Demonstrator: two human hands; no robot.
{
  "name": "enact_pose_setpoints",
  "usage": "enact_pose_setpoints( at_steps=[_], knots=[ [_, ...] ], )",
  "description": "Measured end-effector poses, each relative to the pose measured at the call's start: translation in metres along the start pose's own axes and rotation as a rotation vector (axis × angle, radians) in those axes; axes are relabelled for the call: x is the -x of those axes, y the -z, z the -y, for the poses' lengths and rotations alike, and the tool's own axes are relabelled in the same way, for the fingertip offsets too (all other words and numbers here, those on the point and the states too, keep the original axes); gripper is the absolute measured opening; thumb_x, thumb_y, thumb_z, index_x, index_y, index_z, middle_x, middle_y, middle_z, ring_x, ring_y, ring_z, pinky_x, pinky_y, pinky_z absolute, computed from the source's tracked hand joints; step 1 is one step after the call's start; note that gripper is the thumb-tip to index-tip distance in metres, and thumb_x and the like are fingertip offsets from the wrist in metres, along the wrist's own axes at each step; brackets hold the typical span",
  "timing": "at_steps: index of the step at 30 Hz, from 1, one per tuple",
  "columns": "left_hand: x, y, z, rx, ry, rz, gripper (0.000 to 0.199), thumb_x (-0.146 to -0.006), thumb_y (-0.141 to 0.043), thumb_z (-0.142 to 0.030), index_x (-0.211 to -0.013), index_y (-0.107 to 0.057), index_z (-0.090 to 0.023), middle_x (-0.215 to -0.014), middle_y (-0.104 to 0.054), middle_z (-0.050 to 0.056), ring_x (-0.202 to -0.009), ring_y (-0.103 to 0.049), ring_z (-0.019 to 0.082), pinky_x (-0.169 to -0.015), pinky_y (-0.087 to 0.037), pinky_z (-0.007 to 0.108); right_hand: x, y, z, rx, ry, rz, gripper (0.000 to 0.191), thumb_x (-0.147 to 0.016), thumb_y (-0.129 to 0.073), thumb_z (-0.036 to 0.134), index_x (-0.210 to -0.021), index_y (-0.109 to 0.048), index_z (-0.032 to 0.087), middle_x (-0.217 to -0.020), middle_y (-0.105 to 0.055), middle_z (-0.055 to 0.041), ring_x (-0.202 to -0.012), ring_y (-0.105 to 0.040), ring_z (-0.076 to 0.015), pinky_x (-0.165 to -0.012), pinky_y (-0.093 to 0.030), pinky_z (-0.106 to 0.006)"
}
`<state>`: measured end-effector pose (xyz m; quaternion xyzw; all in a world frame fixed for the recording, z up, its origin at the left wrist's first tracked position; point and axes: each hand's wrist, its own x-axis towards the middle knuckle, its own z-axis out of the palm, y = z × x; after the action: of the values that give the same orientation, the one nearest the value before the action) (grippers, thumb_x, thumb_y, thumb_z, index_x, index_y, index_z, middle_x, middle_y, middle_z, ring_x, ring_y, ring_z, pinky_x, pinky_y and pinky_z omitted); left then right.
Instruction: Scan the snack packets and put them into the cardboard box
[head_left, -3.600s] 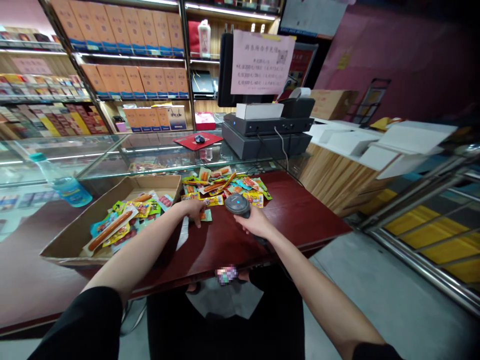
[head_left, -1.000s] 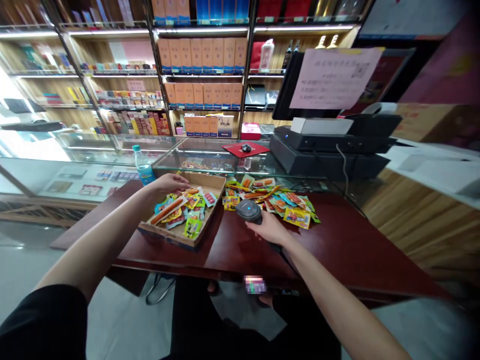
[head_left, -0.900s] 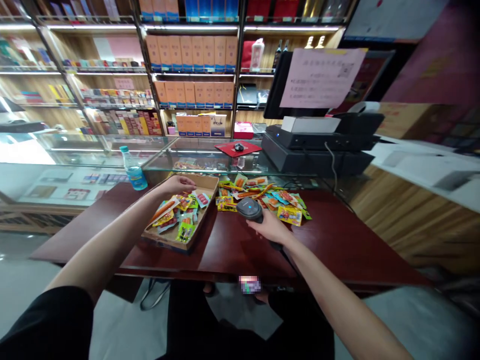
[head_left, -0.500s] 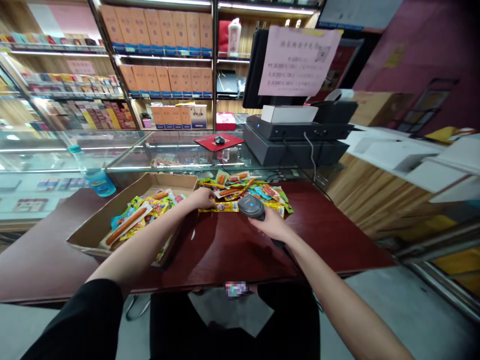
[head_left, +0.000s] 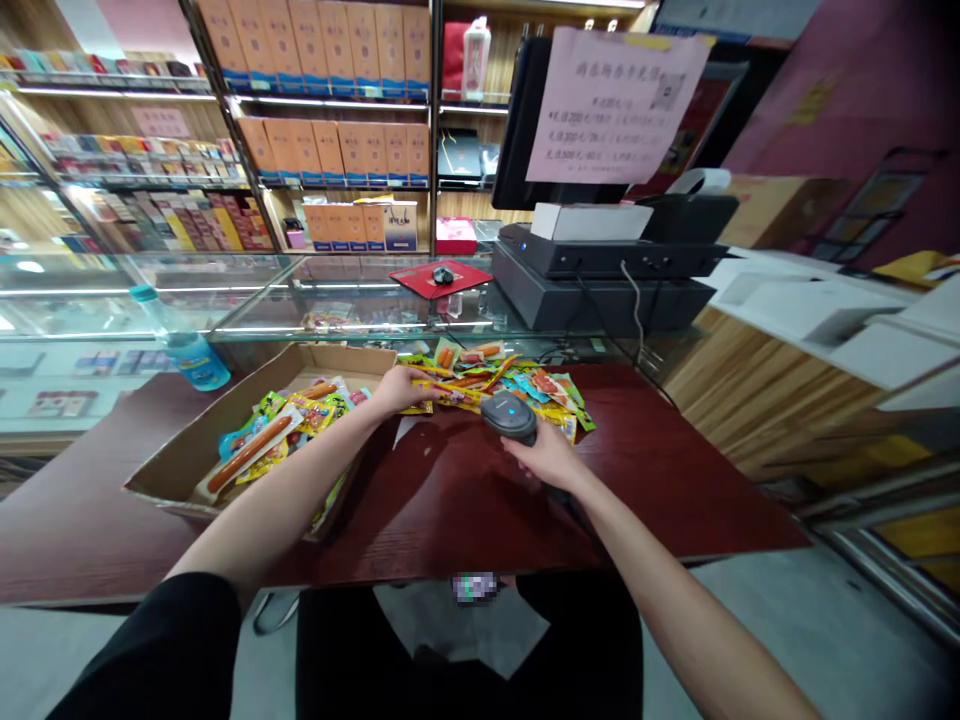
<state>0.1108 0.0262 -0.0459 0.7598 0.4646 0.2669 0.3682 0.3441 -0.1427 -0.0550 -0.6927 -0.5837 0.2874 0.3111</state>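
My left hand is closed on one end of a long yellow snack packet, lifted a little and tilted. In my right hand is a dark grey barcode scanner, its head close to the packet's right end. Behind both hands lies a pile of wrapped snacks, some of them packed sausages. Left of the pile, a shallow cardboard box holds more colourful packets and a wrapped sausage; my left forearm passes over its right side.
A bottle with blue liquid stands beyond the box's left end. Behind the red-brown table is a glass counter with a mouse on a red mat, and a monitor over a dark cash drawer.
My left hand has raised the yellow packet from the table and moved slightly back. The scanner stays near it in my right hand. The view has shifted a little.
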Motion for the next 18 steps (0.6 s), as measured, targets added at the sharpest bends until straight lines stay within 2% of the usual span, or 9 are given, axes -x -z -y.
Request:
enact_pose_setpoints(
  at_steps=[3,6,10,18],
  knots=[
    [0.0,0.007,-0.003,0.373,0.106,-0.014,0.054,-0.05,-0.086,-0.046,-0.093,-0.075,-0.014,-0.073,-0.071,0.004,-0.061,-0.064,0.017,-0.062,-0.054,0.03,-0.004,0.003,0.005,-0.023,0.012,-0.038,0.019,-0.078,-0.062,0.036,-0.074,-0.054,0.02,-0.046,-0.058,0.0009,-0.037,-0.056,-0.015,-0.039,-0.043,-0.024],
    [-0.001,0.013,-0.005,0.528,0.139,-0.036,0.058,-0.045,-0.088,-0.046,-0.092,-0.074,-0.014,-0.076,-0.072,0.004,-0.065,-0.066,0.016,-0.066,-0.056,0.03,-0.009,0.004,0.01,-0.039,0.064,-0.058,0.017,-0.079,-0.061,0.036,-0.075,-0.056,0.02,-0.047,-0.059,0.0011,-0.037,-0.056,-0.0141,-0.041,-0.044,-0.024],
    [0.0,0.018,-0.005,0.588,0.172,-0.032,0.057,-0.044,-0.089,-0.043,-0.091,-0.074,-0.014,-0.078,-0.072,0.004,-0.067,-0.067,0.016,-0.066,-0.056,0.029,-0.014,0.002,0.013,-0.036,0.124,-0.064,0.023,-0.082,-0.057,0.039,-0.073,-0.06,0.019,-0.048,-0.059,0.0,-0.039,-0.057,-0.0142,-0.044,-0.046,-0.024],
    [0.0,0.017,0.0,0.597,0.197,-0.024,0.059,-0.043,-0.09,-0.042,-0.092,-0.074,-0.013,-0.078,-0.073,0.005,-0.065,-0.067,0.015,-0.063,-0.054,0.026,-0.015,0.001,0.015,-0.049,0.095,-0.116,0.022,-0.082,-0.057,0.04,-0.079,-0.061,0.018,-0.052,-0.061,-0.0011,-0.038,-0.056,-0.0147,-0.041,-0.046,-0.025]
  ],
)
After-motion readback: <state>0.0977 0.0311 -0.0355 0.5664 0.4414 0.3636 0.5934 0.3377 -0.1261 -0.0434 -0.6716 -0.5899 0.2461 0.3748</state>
